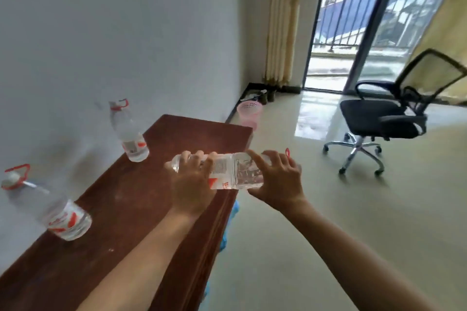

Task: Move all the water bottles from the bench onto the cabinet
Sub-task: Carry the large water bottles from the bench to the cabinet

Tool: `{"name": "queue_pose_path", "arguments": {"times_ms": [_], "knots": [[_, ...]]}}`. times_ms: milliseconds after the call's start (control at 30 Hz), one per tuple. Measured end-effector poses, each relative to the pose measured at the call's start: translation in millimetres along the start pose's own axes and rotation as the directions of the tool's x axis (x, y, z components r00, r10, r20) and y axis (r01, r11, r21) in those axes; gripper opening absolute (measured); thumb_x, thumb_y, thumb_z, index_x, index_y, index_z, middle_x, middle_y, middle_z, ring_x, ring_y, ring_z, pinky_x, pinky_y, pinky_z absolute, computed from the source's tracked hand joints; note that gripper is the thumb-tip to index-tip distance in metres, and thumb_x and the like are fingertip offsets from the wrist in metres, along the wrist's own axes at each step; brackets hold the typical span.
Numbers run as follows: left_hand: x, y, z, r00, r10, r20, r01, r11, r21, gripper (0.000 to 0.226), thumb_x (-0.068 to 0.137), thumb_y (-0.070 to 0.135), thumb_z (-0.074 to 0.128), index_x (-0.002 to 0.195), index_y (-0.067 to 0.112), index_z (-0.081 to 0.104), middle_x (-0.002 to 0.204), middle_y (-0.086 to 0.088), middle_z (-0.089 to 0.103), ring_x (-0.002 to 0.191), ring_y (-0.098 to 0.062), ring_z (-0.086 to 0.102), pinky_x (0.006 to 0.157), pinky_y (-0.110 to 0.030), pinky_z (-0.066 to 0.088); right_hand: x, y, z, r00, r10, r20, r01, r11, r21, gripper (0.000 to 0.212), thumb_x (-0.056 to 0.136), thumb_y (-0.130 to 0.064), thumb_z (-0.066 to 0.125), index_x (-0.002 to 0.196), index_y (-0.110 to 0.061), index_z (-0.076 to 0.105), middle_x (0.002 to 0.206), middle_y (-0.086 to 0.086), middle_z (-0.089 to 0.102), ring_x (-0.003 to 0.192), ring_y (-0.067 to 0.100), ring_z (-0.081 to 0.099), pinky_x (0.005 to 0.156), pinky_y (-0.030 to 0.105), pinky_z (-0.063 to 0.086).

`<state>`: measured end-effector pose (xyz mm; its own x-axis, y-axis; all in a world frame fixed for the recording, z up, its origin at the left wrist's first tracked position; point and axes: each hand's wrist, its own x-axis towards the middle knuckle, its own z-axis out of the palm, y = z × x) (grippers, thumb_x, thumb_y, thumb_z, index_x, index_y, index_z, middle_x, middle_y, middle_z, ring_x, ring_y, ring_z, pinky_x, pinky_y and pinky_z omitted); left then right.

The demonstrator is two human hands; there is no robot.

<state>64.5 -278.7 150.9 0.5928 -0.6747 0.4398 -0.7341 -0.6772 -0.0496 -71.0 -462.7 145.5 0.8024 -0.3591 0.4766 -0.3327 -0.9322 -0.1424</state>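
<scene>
Head view, one frame.

Held bottle (235,171): clear plastic, white and red label, lying level in the air at frame centre, just over the right edge of the wooden top (141,204). Base points left, red cap ring right. Not touching the top.

Left hand (192,184): fingers curled over the base end, gripping it. Right hand (275,182): fingers wrapped round the neck end, thumb underneath, also gripping. Both forearms come in from the bottom edge.

Wooden top: dark brown, runs along the white wall from lower left to centre. Can't tell from this frame whether it's the cabinet or the bench.

Two more bottles stand on it, well apart:
- near bottle (63,214), lower left, red cap ring, blurred
- far bottle (130,134), left of centre, close to the wall

Rest: black office chair (384,118) on the pale floor (328,209), right. Pink basket (249,113) beyond the top's far end. Curtain (283,20) and glass door (353,20), upper right.
</scene>
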Motion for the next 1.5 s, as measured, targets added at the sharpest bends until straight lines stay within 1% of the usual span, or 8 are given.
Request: {"name": "queue_pose_path", "arguments": {"times_ms": [133, 333, 467, 700, 800, 1133, 1300, 1500], "knots": [[35, 154, -5, 0.978, 0.211, -0.003, -0.210, 0.976, -0.058, 0.073, 0.057, 0.039, 0.081, 0.125, 0.027, 0.054, 0.119, -0.005, 0.057, 0.112, -0.036, 0.050, 0.087, -0.058, 0.036, -74, 129, -55, 0.974, 0.221, -0.048, -0.225, 0.969, -0.100, 0.094, 0.051, -0.060, 0.084, 0.138, -0.034, 0.059, 0.115, 0.004, 0.065, 0.099, 0.029, 0.065, 0.079, 0.041, 0.049], [55, 355, -6, 0.883, 0.469, -0.002, -0.458, 0.861, -0.222, 0.077, 0.055, 0.036, 0.083, 0.127, 0.025, 0.057, 0.123, -0.006, 0.059, 0.116, -0.039, 0.050, 0.087, -0.056, 0.034, -177, 273, -128, 0.877, 0.473, -0.082, -0.480, 0.859, -0.179, 0.102, 0.049, -0.055, 0.080, 0.142, -0.034, 0.044, 0.120, 0.006, 0.060, 0.107, 0.031, 0.059, 0.092, 0.051, 0.048], [72, 482, 3, 0.770, 0.636, -0.054, -0.624, 0.733, -0.270, 0.077, 0.054, 0.039, 0.085, 0.125, 0.023, 0.061, 0.124, -0.008, 0.060, 0.116, -0.040, 0.051, 0.085, -0.053, 0.033, -240, 357, -164, 0.782, 0.606, -0.143, -0.621, 0.741, -0.256, 0.103, 0.054, -0.059, 0.082, 0.145, -0.032, 0.042, 0.120, 0.007, 0.057, 0.102, 0.031, 0.058, 0.086, 0.049, 0.047], [89, 699, 25, 0.537, 0.839, -0.090, -0.794, 0.466, -0.390, 0.086, 0.044, 0.041, 0.092, 0.124, 0.025, 0.063, 0.120, -0.007, 0.064, 0.115, -0.038, 0.053, 0.092, -0.062, 0.034, -330, 482, -220, 0.555, 0.778, -0.295, -0.812, 0.430, -0.396, 0.100, 0.051, -0.060, 0.081, 0.140, -0.030, 0.046, 0.110, 0.008, 0.058, 0.095, 0.032, 0.060, 0.092, 0.051, 0.045], [95, 797, 15, 0.378, 0.916, -0.138, -0.846, 0.280, -0.453, 0.088, 0.043, 0.041, 0.092, 0.124, 0.028, 0.061, 0.119, -0.006, 0.063, 0.113, -0.037, 0.054, 0.092, -0.059, 0.033, -365, 522, -261, 0.431, 0.812, -0.394, -0.876, 0.273, -0.397, 0.098, 0.049, -0.056, 0.083, 0.137, -0.030, 0.051, 0.111, 0.008, 0.060, 0.097, 0.031, 0.061, 0.095, 0.052, 0.048], [-27, 1041, -79, -0.144, 0.907, -0.397, -0.829, -0.329, -0.453, 0.093, 0.046, 0.040, 0.088, 0.129, 0.033, 0.047, 0.121, -0.003, 0.061, 0.117, -0.038, 0.052, 0.092, -0.069, 0.037, -539, 544, -378, -0.021, 0.770, -0.638, -0.907, -0.283, -0.312, 0.106, 0.052, -0.056, 0.089, 0.144, -0.028, 0.046, 0.124, 0.007, 0.059, 0.119, 0.025, 0.056, 0.114, 0.062, 0.031], [-135, 1127, -126, -0.298, 0.845, -0.444, -0.806, -0.472, -0.357, 0.088, 0.054, 0.046, 0.083, 0.133, 0.034, 0.046, 0.127, 0.000, 0.057, 0.123, -0.034, 0.046, 0.097, -0.069, 0.034, -645, 537, -419, -0.180, 0.686, -0.705, -0.856, -0.463, -0.231, 0.099, 0.055, -0.058, 0.084, 0.143, -0.031, 0.045, 0.122, 0.006, 0.058, 0.116, 0.025, 0.057, 0.113, 0.059, 0.034], [-256, 1230, -201, -0.391, 0.797, -0.460, -0.782, -0.551, -0.290, 0.088, 0.069, 0.052, 0.074, 0.147, 0.038, 0.034, 0.145, 0.003, 0.044, 0.138, -0.030, 0.030, 0.107, -0.066, 0.024, -778, 546, -499, -0.280, 0.622, -0.731, -0.819, -0.552, -0.156, 0.094, 0.059, -0.062, 0.082, 0.140, -0.032, 0.046, 0.121, 0.007, 0.059, 0.110, 0.026, 0.058, 0.100, 0.054, 0.048]]}}
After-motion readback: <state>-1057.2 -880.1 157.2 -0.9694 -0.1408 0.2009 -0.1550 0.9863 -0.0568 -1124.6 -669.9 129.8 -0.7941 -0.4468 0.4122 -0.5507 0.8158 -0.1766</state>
